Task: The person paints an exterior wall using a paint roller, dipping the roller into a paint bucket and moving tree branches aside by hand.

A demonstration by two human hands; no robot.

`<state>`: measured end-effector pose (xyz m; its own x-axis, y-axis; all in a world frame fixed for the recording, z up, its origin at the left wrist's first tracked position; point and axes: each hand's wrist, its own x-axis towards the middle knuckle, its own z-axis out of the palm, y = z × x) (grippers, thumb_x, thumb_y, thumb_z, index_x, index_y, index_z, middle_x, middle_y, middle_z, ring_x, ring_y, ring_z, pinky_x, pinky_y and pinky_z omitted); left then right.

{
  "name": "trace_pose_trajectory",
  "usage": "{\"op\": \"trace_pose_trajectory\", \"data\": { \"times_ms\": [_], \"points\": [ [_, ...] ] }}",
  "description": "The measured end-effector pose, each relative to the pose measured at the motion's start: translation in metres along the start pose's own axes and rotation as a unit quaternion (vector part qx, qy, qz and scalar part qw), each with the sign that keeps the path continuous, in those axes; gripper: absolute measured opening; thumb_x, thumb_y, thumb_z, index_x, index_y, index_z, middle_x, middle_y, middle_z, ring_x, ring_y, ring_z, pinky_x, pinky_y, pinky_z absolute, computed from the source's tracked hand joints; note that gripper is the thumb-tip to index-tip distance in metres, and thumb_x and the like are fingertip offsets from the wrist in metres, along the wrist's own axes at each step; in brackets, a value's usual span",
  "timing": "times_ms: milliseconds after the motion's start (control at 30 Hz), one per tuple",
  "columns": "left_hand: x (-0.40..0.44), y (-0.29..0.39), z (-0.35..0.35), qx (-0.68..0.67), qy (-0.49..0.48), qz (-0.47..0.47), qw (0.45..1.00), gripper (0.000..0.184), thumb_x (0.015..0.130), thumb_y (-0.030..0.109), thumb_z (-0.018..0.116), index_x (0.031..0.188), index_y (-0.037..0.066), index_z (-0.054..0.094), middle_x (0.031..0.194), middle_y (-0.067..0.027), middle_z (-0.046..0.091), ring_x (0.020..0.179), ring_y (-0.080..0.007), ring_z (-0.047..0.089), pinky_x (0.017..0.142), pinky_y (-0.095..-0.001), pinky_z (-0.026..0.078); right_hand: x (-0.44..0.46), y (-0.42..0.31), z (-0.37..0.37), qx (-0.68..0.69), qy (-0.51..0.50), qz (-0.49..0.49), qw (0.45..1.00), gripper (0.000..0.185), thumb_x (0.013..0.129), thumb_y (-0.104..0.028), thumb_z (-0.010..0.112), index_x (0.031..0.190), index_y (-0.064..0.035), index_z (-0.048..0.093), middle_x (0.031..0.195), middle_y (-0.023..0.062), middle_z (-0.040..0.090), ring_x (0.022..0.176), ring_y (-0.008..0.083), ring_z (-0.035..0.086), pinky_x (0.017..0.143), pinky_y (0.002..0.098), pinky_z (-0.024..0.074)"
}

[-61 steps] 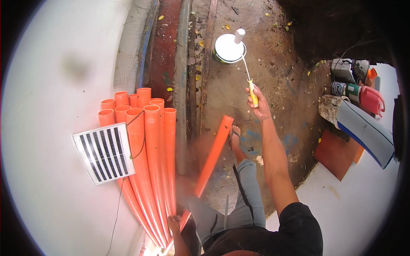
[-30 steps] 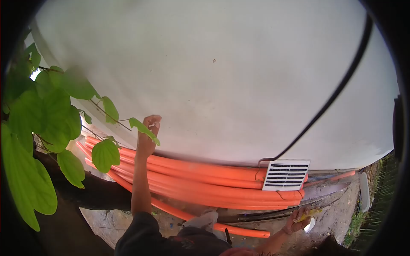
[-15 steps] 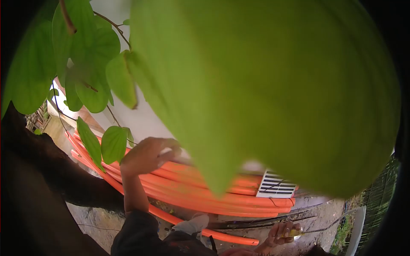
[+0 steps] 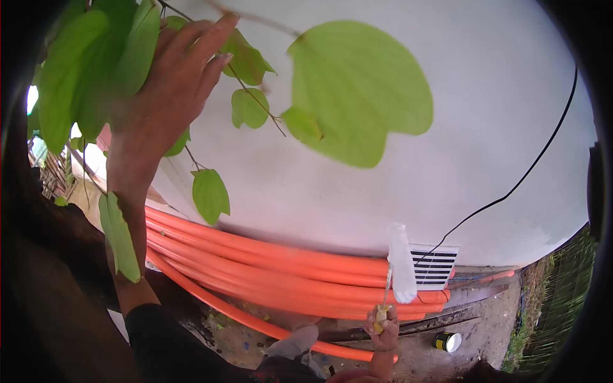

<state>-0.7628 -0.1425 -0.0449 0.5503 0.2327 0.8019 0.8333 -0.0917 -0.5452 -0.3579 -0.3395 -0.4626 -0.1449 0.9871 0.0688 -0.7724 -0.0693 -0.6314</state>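
My left hand [image 4: 175, 83] is raised among leafy branches at the upper left, fingers partly stretched and apart, with green leaves [image 4: 361, 89] around and beyond it. At the lower centre my right hand [image 4: 383, 329] is wrapped round the yellow handle of a paint roller [image 4: 402, 265]. The roller's white sleeve stands upright in front of the orange pipes and beside the striped panel [image 4: 435, 267]. Behind the roller and leaves rises a white wall [image 4: 319, 198].
Long orange pipes [image 4: 274, 276] lie along the wall's foot. A paint bucket [image 4: 449, 342] stands on the ground at the lower right. A black cable [image 4: 504, 196] hangs across the wall. A dark trunk [image 4: 70, 236] fills the left side.
My left hand has risen from near the pipes into the branches. The large leaf no longer covers most of the view. My right hand has lifted the roller upright from the side.
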Motion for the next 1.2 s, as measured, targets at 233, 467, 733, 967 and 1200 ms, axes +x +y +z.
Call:
{"op": "trace_pose_trajectory", "data": {
  "times_ms": [233,467,733,967,1200],
  "points": [
    [-0.059,-0.055,-0.068,0.006,-0.09,-0.076,0.993,0.054,0.097,0.016,0.066,0.149,0.023,0.052,0.105,-0.0084,0.066,0.098,-0.0274,0.064,0.094,-0.0429,0.049,0.103,0.012,0.063,-0.079,0.02,-0.131,0.988,0.033,0.098,-0.015,0.062,0.13,-0.0147,0.056,0.101,0.0139,0.064,0.063,0.0141,0.058,0.049,0.0257,0.0441],
    [-0.054,-0.059,-0.067,0.029,-0.055,-0.133,0.989,0.063,0.097,0.014,0.066,0.155,0.027,0.045,0.103,-0.0076,0.065,0.098,-0.0274,0.064,0.097,-0.0434,0.049,0.184,-0.046,0.149,-0.167,0.009,-0.273,0.947,0.033,0.101,-0.015,0.056,0.134,-0.0135,0.053,0.1,0.012,0.062,0.064,0.0094,0.056,0.048,0.0209,0.042],
    [-0.01,-0.036,-0.05,0.252,-0.31,-0.122,0.909,0.087,0.085,0.003,0.064,0.161,0.033,0.034,0.103,-0.005,0.059,0.104,-0.0196,0.061,0.091,-0.0376,0.052,0.248,-0.096,0.237,-0.266,0.039,-0.414,0.87,0.033,0.103,-0.016,0.053,0.134,-0.0041,0.052,0.105,0.0111,0.064,0.059,0.0059,0.05,0.047,0.0207,0.0398],
    [-0.015,-0.045,-0.054,0.175,-0.332,-0.14,0.916,0.081,0.085,0.0,0.058,0.158,0.031,0.038,0.112,-0.0114,0.059,0.119,-0.0327,0.056,0.097,-0.0456,0.05,0.291,-0.09,0.251,-0.311,0.063,-0.449,0.835,0.035,0.102,-0.008,0.054,0.136,0.0007,0.05,0.114,0.012,0.062,0.077,0.011,0.051,0.065,0.0258,0.0425],
    [-0.038,-0.063,-0.058,0.205,-0.208,-0.097,0.952,0.075,0.083,-0.001,0.063,0.153,0.018,0.043,0.124,-0.0118,0.056,0.122,-0.0328,0.054,0.1,-0.0479,0.047,0.31,-0.031,0.182,-0.363,0.122,-0.434,0.816,0.037,0.1,-0.008,0.056,0.136,-0.0004,0.05,0.117,0.0093,0.06,0.076,0.0108,0.054,0.061,0.0259,0.047]
  ]
}}
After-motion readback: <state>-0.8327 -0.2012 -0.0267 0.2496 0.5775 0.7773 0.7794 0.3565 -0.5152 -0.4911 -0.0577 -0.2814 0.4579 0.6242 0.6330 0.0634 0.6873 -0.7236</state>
